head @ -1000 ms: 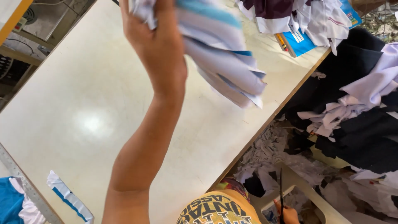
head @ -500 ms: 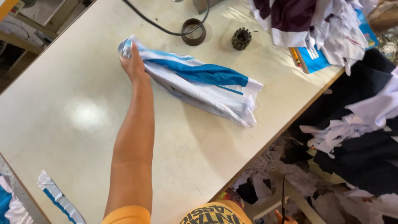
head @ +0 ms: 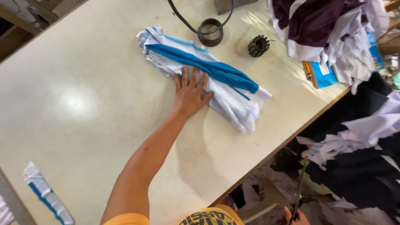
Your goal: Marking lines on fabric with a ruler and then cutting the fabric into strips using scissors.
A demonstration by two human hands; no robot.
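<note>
Running off the frame on every side of the fingers: a broad, smooth, cream table (head: 83, 104), glossy enough to be throwing back a soft glare to the left of them. Spilling past the top right corner, well beyond the fingertips: a heap of maroon and white cloth (head: 329, 29), partly burying a blue flat item (head: 323, 77) and a pencil-like stick (head: 307, 71), both only half showing. Piling up below the table edge, far right of the fingers: dark fabric and white offcuts (head: 354, 141), too jumbled for telling pieces apart.

Pressing down with the left hand (head: 189, 96), fingers (head: 184, 79) released and spread flat, palm on the near side of a folded white and blue striped garment (head: 200, 77). Lying lengthwise under and beyond the fingertips, soft and creased, with a bright blue band crossing its top.

Sitting just past the garment, beyond the fingertips: a dark metal ring (head: 210, 32) with a black cable (head: 187, 18) looping through, and a small ribbed black cylinder (head: 258, 45).

Peeking in at the bottom edge, the right hand (head: 293, 216) beside a thin dark tool (head: 300, 187); mostly cut off, so cannot tell whether clenching it.

Poking in at the lower left corner: a white and blue cloth strip (head: 43, 193).
</note>
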